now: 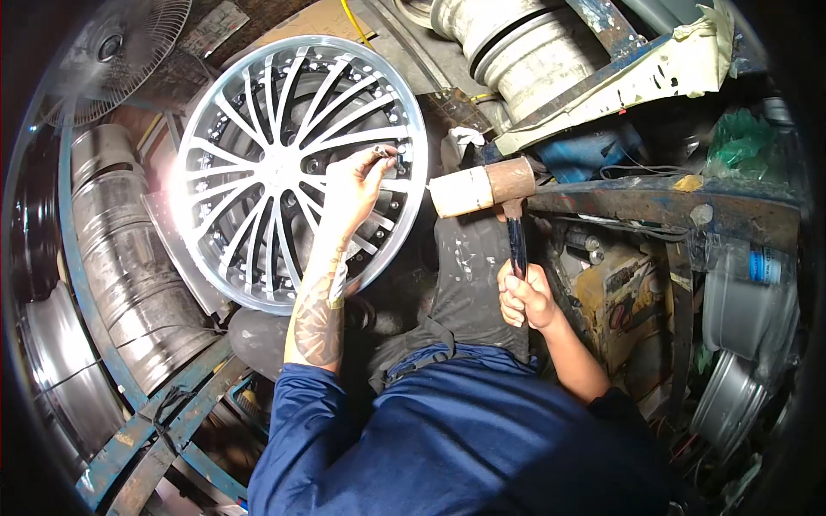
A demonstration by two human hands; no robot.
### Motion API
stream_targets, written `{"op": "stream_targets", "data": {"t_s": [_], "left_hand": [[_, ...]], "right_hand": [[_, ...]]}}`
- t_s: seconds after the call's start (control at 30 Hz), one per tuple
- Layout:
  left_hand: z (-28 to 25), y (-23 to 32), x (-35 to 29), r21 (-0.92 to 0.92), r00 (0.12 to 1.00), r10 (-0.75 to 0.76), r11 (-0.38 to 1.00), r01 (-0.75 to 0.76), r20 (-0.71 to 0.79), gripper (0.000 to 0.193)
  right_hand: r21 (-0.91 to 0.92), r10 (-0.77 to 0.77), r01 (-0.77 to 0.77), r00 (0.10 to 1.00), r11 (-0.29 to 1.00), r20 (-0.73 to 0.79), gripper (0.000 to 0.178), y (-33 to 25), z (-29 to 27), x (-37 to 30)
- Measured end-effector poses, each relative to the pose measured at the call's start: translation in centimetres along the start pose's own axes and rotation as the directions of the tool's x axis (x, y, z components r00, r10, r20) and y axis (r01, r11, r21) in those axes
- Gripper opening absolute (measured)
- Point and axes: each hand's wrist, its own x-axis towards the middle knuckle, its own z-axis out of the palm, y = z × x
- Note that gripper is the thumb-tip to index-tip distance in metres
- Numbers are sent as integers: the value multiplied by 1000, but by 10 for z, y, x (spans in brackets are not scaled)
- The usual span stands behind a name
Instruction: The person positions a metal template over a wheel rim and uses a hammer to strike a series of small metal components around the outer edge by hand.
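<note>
Head view, looking down over a blue jacket (465, 430) and dark apron (469, 275).

Wheel (297, 168): polished multi-spoke alloy rim, face towards the camera, tilted, propped at the left centre of the frame. Thin paired spokes run from the hub to the outer lip; dark barrel visible between them.

Left hand (353, 185): raised against the right side of the wheel face, near the outer lip. The fingers (379, 159) pinch a small dark object (380, 151) at their tips; too small to tell what it is. Hand lies over the spokes; contact with them cannot be confirmed. Tattooed forearm, sleeve pushed back to the elbow.

Right hand (527, 297): fingers clenched around the dark handle of a mallet (482, 187). Handle points up and away from the body. Mallet head is a pale cylinder with a brownish end, lying crosswise, its left face just beside the right edge of the wheel, close to the left hand. Whether it touches the rim cannot be told.

Surroundings: bare steel wheel barrels (129, 258) stacked at the left inside a blue metal frame (155, 421). A fan (116, 52) at upper left. More barrels (516, 52) at the top, a rusty blue beam (671, 206) at the right, further rims (731, 396) at lower right.
</note>
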Motion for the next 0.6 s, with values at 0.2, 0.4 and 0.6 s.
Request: {"op": "stream_targets", "data": {"t_s": [0.2,0.4,0.6], "left_hand": [[2,-2,0,-16,1000,17,1000,-17,-15,17],[2,-1,0,8,999,49,999,-49,-16,17],[3,-4,0,22,998,69,997,-69,11,16]], "right_hand": [[-13,-1,1,1000,1000,-1,27,0,-1,0],[-18,-3,3,1000,1000,-1,25,0,-2,0],[-35,8,-8,1000,999,8,25,1,-3,0]]}}
